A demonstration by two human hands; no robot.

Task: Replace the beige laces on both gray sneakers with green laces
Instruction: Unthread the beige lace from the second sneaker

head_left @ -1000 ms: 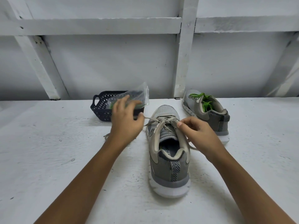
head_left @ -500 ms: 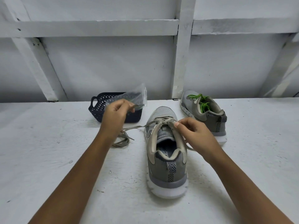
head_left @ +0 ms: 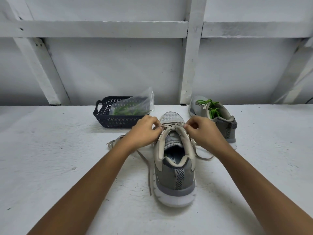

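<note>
A gray sneaker (head_left: 175, 173) stands heel toward me in the middle of the white surface. Its beige lace (head_left: 149, 168) is partly pulled out and trails down the shoe's left side, with another loose end at the right. My left hand (head_left: 144, 131) pinches the lace at the upper eyelets on the left. My right hand (head_left: 201, 131) pinches it at the eyelets on the right. A second gray sneaker (head_left: 218, 119) with a green lace (head_left: 211, 107) stands behind, to the right.
A dark perforated basket (head_left: 108, 119) sits at the back left and holds a clear plastic bag (head_left: 135, 106) with green laces inside. A white wall with beams rises directly behind the surface.
My left hand, which had drawn the lace out to the left near the basket, has come back to the shoe's eyelets. The slack lace now lies on the surface left of the shoe.
</note>
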